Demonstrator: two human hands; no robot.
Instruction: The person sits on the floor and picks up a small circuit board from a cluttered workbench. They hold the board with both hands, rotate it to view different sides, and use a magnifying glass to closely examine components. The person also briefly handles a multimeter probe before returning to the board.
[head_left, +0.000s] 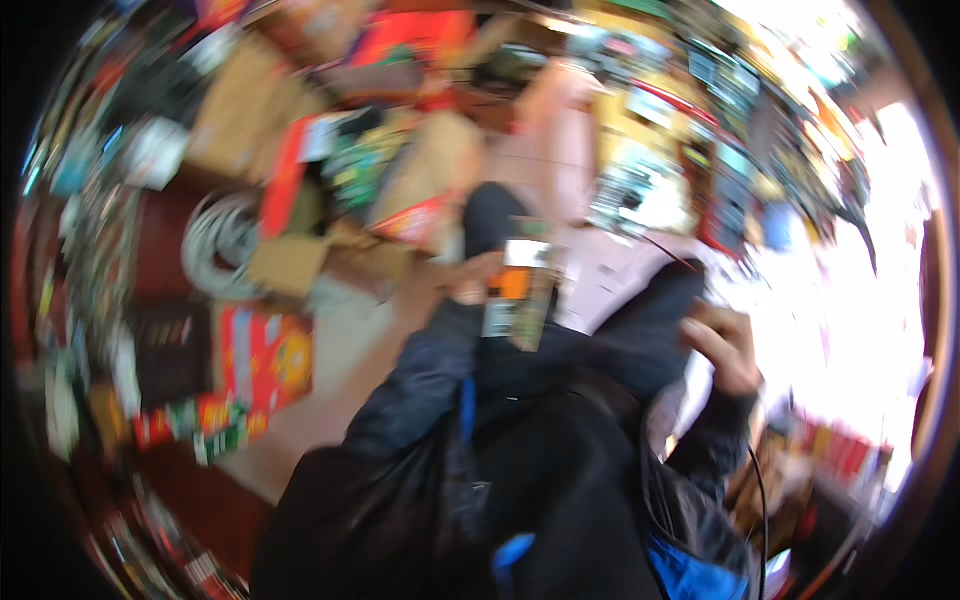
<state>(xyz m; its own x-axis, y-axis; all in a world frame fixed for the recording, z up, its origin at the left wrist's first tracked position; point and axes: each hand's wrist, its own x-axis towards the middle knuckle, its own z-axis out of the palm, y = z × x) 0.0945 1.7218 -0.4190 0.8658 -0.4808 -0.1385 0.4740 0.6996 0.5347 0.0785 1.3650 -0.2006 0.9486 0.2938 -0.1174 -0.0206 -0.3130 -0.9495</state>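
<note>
Orange package [515, 284], blurred, is gripped by left fingers [484, 268]; right fingers [712, 340] curl, contents unclear.

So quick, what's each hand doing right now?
Left hand: closed, holding a flat, rectangular orange-and-white package.
Right hand: loosely curled; blur hides whether it holds anything.

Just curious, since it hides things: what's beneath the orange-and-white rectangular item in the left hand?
Around the orange-and-white rectangular item, held in the left hand, black trousers show, with pale pinkish floor to its right. What lies directly beneath is covered.
</note>
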